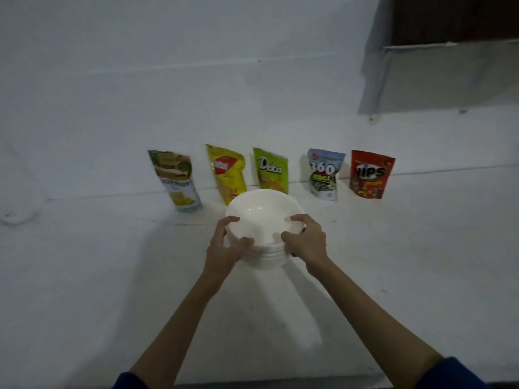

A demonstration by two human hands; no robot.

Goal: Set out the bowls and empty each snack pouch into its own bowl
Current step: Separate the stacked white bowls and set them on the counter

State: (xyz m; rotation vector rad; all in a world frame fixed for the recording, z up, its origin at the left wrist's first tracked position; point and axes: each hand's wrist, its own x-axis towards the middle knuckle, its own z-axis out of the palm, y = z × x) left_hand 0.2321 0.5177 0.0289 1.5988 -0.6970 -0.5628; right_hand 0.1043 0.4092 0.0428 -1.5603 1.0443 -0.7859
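Bowls, white and nested into one stack, sit between both hands over the white surface; ridged rims show one under another on the near side, so several are packed together, though I cannot count them. Whether the stack rests on the surface or hangs just above it is unclear. They look like smooth, glossy plastic or melamine, round and shallow, with a faint shine inside the top one.

Left hand curls round the stack's left side, fingertips hooked over the top rim and thumb on the near edge. Right hand mirrors it on the right side, fingers over the rim and thumb lower on the ridges. Both are closed on the stack, a two-sided hold that probably keeps the nested pieces from sliding apart and sets the fingers up to peel off the top one.

Behind the stack, five snack pouches lean upright against the wall, likely propped so each stands ready: jackfruit pouch far left of the stack, yellow pouch just behind its left, green pouch directly behind, blue-white pouch behind its right, red pouch farthest right. They are crinkly printed film (all appear sealed, so the task seems barely begun)

Dark blue sleeves show nearest the viewer
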